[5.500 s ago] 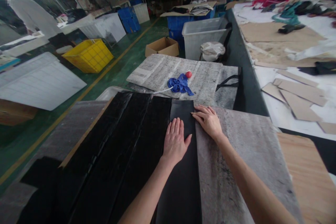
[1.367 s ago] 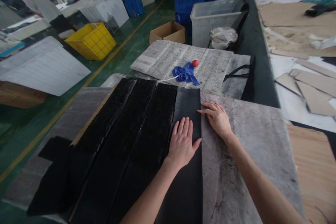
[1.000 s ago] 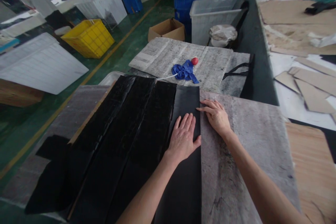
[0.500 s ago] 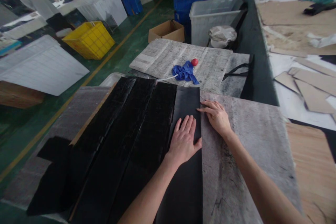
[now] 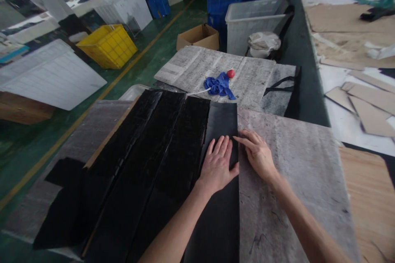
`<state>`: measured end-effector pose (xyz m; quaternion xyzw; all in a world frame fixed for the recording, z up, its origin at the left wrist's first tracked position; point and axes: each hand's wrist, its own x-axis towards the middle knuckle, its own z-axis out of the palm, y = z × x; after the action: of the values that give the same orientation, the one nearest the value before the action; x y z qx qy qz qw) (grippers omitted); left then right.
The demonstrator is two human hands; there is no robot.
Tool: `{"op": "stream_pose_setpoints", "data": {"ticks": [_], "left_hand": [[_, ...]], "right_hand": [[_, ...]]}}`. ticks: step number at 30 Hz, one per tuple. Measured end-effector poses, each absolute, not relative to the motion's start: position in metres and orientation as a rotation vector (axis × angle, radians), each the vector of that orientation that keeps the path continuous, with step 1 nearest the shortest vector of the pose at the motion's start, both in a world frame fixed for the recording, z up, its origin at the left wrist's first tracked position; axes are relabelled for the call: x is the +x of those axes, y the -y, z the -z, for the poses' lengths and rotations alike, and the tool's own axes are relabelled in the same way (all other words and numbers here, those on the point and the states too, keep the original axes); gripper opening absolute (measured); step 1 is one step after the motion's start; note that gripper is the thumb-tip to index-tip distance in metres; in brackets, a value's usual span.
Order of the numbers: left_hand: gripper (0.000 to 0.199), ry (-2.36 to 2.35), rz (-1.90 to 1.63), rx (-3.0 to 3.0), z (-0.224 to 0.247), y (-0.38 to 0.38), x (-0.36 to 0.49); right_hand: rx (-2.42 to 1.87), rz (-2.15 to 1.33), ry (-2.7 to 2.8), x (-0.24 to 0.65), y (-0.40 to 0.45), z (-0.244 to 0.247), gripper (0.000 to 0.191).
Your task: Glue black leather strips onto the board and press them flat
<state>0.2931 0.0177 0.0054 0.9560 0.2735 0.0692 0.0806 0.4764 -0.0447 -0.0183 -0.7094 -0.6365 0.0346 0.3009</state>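
A matte black strip (image 5: 216,224) of flat sheet material lies lengthwise along the right side of several glossy black strips (image 5: 151,144). My left hand (image 5: 217,166) rests flat on the matte strip, fingers stretched forward and thumb out over its right edge. Beside that edge is my right hand (image 5: 257,152), its index finger extended onto the border and the other fingers partly bent on the grey board (image 5: 293,176). It grips nothing that I can see. Whether its fingertips lift the edge I cannot tell.
Ahead, a blue cloth (image 5: 219,85) and a red ball-like object (image 5: 231,74) lie on a second grey board (image 5: 182,65). An open cardboard box (image 5: 197,37) and a pale plastic bin (image 5: 256,18) stand behind. Cardboard pieces (image 5: 370,115) cover the table at right.
My right hand has slid toward me along the strip's right edge. The left hand stays flat in the same place on the strip. The view has shifted slightly.
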Motion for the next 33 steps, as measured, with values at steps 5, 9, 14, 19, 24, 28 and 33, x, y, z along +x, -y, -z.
{"op": "stream_pose_setpoints", "data": {"ticks": [5, 9, 14, 19, 24, 28, 33], "left_hand": [[0.072, -0.824, -0.215, 2.856, -0.0044, -0.0178, 0.2935], [0.071, -0.814, -0.225, 2.853, -0.0044, -0.0179, 0.2932], [0.071, -0.811, -0.218, 2.845, -0.0042, -0.0180, 0.2931], [0.072, -0.809, -0.218, 2.845, -0.0037, -0.0175, 0.2933], [0.071, -0.810, -0.207, 2.841, -0.0038, -0.0170, 0.2927], [0.071, -0.811, -0.213, 2.844, -0.0044, -0.0169, 0.2919], [0.069, -0.804, -0.241, 2.848, -0.0054, -0.0156, 0.2906]], "right_hand": [[-1.947, -0.058, 1.731, 0.4750, 0.0410, 0.0209, 0.046], [-1.965, -0.074, 1.718, 0.4749, 0.0417, 0.0184, 0.045], [-1.994, -0.102, 1.709, 0.4741, 0.0412, 0.0174, 0.049], [-2.036, -0.115, 1.711, 0.4720, 0.0406, 0.0152, 0.050], [-2.041, -0.114, 1.706, 0.4716, 0.0407, 0.0150, 0.051], [-2.034, -0.103, 1.698, 0.4720, 0.0405, 0.0165, 0.050], [-2.029, -0.084, 1.697, 0.4712, 0.0406, 0.0170, 0.049]]}}
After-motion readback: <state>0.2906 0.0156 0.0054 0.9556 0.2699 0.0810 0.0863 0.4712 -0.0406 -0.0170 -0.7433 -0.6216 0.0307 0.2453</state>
